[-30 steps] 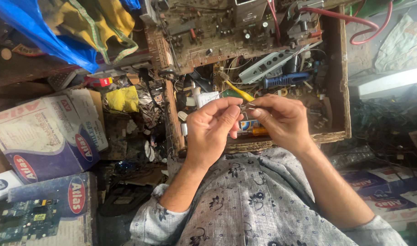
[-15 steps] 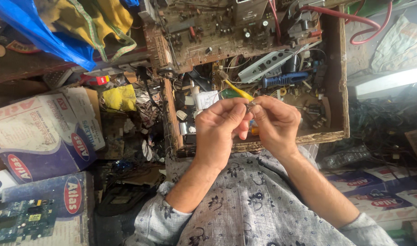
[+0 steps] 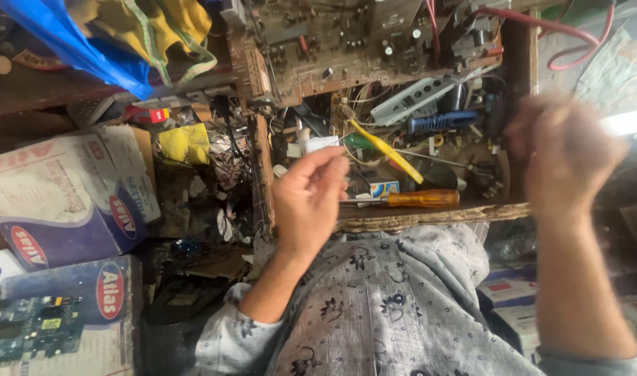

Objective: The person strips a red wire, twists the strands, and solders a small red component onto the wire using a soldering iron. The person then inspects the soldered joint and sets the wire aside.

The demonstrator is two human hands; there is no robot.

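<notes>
We take wooden tray [image 3: 430, 217] as landmark. Left of tray: white-and-blue cardboard boxes [image 3: 60, 202] with red oval labels, stacked; yellow cloth [image 3: 184, 143] just beyond them. Small blue-yellow packet [image 3: 384, 188] inside tray. Tray crowded: circuit board [image 3: 346, 42] at far end, yellow-handled tool [image 3: 388, 150], blue-handled tool [image 3: 440, 122], amber screwdriver [image 3: 419, 199] along near rim. Our left hand [image 3: 310, 202] over tray's near-left corner, fingers loosely curled, nothing seen in it. Our right hand [image 3: 565, 150] right of tray, blurred; grip unreadable. Room dim, cluttered.
</notes>
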